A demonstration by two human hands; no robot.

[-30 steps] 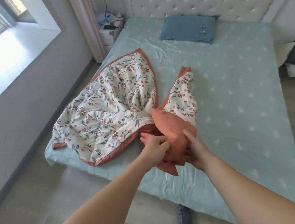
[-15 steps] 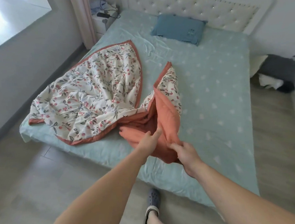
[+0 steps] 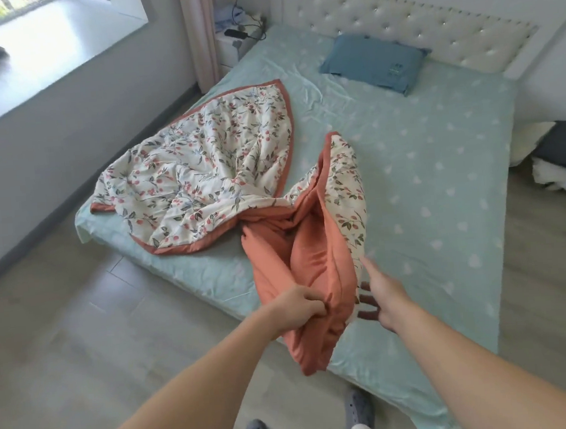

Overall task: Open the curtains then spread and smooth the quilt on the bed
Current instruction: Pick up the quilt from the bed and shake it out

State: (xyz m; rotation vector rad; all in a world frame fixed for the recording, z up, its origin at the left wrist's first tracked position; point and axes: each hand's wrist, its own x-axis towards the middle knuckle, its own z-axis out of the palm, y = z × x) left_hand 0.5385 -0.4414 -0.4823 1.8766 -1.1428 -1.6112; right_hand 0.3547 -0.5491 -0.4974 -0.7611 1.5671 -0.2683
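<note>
A floral quilt (image 3: 204, 183) with a rust-orange underside lies bunched and twisted on the left half of the bed (image 3: 424, 176), which has a pale green sheet. Its near end hangs over the bed's foot edge, orange side out. My left hand (image 3: 299, 306) grips a fold of that orange end. My right hand (image 3: 379, 294) is just right of the fold with fingers spread, fingertips at the quilt's edge, gripping nothing. The pale curtain (image 3: 198, 34) hangs drawn aside in the corner by the window (image 3: 40, 37).
A blue pillow (image 3: 374, 61) lies by the tufted headboard (image 3: 406, 32). A nightstand (image 3: 237, 38) with cables stands at the bed's far left corner. Dark and white bundles (image 3: 562, 162) lie on the floor right of the bed. My feet in slippers (image 3: 358, 411) stand at the bed's foot.
The quilt's orange end has been pulled further toward me over the foot edge. My right hand has let go of it and spread its fingers. My view moved back from the bed.
</note>
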